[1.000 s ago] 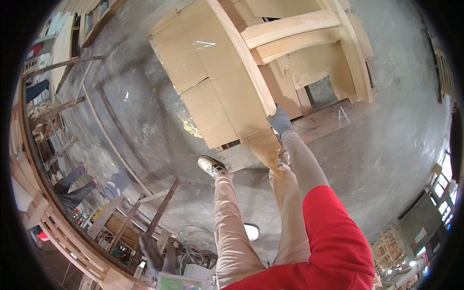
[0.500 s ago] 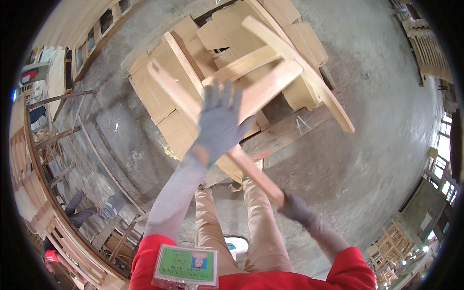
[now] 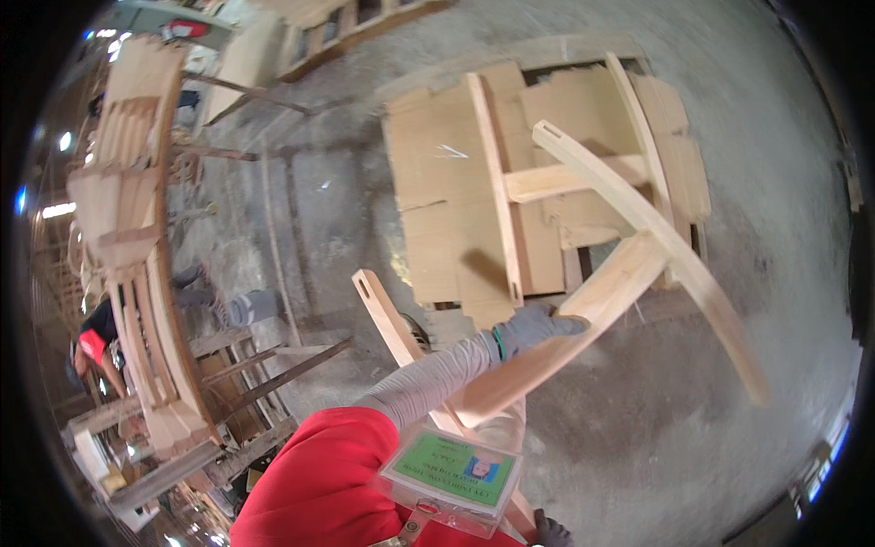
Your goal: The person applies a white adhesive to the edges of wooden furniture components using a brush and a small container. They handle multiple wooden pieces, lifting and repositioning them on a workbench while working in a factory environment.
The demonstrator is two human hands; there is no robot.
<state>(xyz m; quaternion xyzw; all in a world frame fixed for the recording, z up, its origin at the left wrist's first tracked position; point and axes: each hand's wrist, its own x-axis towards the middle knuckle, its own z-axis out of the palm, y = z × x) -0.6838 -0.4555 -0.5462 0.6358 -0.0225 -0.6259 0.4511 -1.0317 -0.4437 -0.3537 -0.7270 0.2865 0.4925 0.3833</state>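
I hold an H-shaped wooden frame off the floor, tilted across my body. My left hand [image 3: 538, 330], in a grey glove, is closed on the edge of its wide crossrail [image 3: 583, 314]. One curved leg [image 3: 670, 246] slants out at the far right. The other leg [image 3: 390, 319], with a slot near its tip, runs down past my left forearm. At that leg's lower end, near the bottom edge, my right hand [image 3: 552, 531] grips it in a dark glove, partly cut off. A second H-shaped wooden frame [image 3: 499, 201] lies on flattened cardboard [image 3: 437, 219] beyond.
A long slatted wooden piece [image 3: 150, 301] rests on stands at the left, beside a wooden trestle [image 3: 273, 365]. Another person [image 3: 96, 342] is bent over behind it. More wooden furniture [image 3: 337, 36] stands at the far left. Grey concrete floor [image 3: 756, 201] spreads to the right.
The held frame has swung right and toward me, uncovering the second frame on the cardboard. My left hand went from spread over the frame to closed on its crossrail. The view has turned left.
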